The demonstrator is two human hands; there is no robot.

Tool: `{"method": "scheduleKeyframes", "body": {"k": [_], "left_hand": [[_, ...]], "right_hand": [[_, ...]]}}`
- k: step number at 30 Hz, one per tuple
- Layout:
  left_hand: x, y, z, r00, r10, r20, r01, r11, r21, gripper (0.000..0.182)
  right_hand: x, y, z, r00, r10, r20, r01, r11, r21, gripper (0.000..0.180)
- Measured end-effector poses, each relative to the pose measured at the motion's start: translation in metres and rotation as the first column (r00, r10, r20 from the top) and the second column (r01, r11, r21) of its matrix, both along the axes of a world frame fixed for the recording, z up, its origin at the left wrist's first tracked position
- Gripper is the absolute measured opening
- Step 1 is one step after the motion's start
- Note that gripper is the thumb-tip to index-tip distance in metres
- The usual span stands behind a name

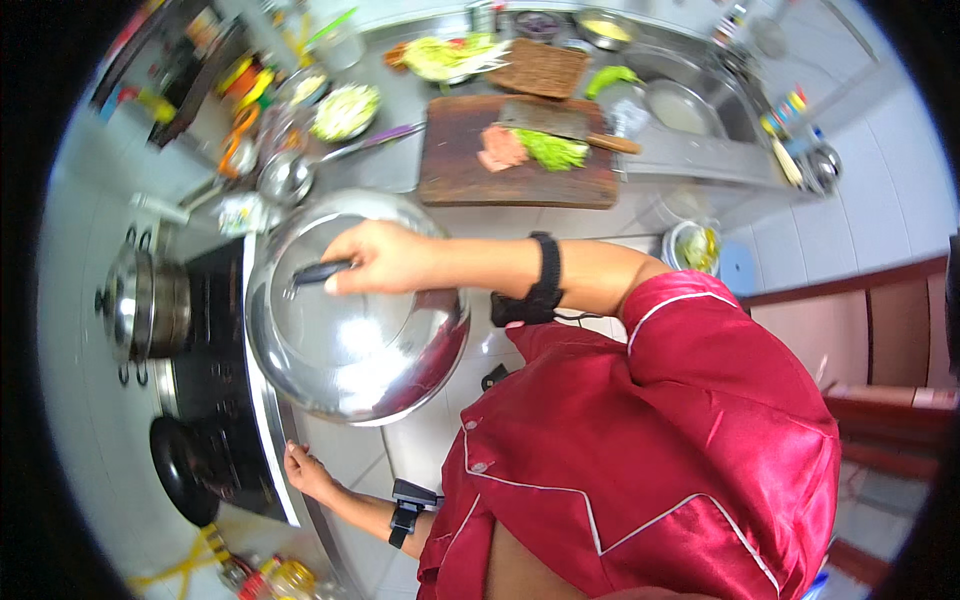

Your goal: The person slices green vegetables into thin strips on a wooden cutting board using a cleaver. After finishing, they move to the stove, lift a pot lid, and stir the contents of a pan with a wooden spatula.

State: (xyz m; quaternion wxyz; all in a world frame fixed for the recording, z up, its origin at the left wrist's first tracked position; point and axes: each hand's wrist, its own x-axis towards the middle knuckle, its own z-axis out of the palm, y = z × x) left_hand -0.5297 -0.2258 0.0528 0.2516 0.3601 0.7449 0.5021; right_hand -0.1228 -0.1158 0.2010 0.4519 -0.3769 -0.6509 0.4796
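Observation:
My right hand (379,259) grips the black handle (322,271) of a large, shiny domed pan lid (360,352). The lid is held in front of me, beside the black cooktop (225,322), and hides part of the floor and counter. My left hand (306,471) is by the cooktop's front edge with its fingers curled; whether they are closed is unclear, and no object shows in it. On the cooktop's far side stand a lidded steel pot (146,304) and a black pan (184,471).
A wooden cutting board (457,176) holds a cleaver (544,118), pink sliced meat (502,148) and chopped greens (551,148). Near it are a ladle (286,178), a bowl of shredded vegetable (345,111) and a sink (720,90). Bottles (292,577) stand beyond the black pan.

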Motion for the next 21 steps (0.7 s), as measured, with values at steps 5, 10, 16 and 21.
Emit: {"method": "scheduleKeyframes", "body": {"k": [5, 10, 16, 21], "left_hand": [[0.090, 0.061, 0.013, 0.945, -0.323, 0.052, 0.322, 0.946, 0.028, 0.027], [0.130, 0.088, 0.010, 0.866, -0.453, -0.210, 0.463, 0.886, 0.002, 0.029], [0.211, 0.090, 0.033, 0.868, -0.419, -0.266, 0.409, 0.908, -0.095, 0.030], [0.296, 0.075, 0.034, 0.834, -0.438, -0.336, 0.442, 0.894, -0.068, 0.029]], "right_hand": [[0.167, -0.065, 0.031, 0.884, -0.447, -0.140, 0.451, 0.892, -0.001, 0.025], [0.292, -0.145, -0.005, 0.600, -0.799, 0.045, 0.792, 0.601, 0.104, 0.043], [0.412, -0.199, -0.038, 0.423, -0.906, -0.021, 0.901, 0.424, -0.092, 0.028], [0.479, -0.206, -0.074, 0.483, -0.873, -0.063, 0.868, 0.487, -0.097, 0.020]]}}
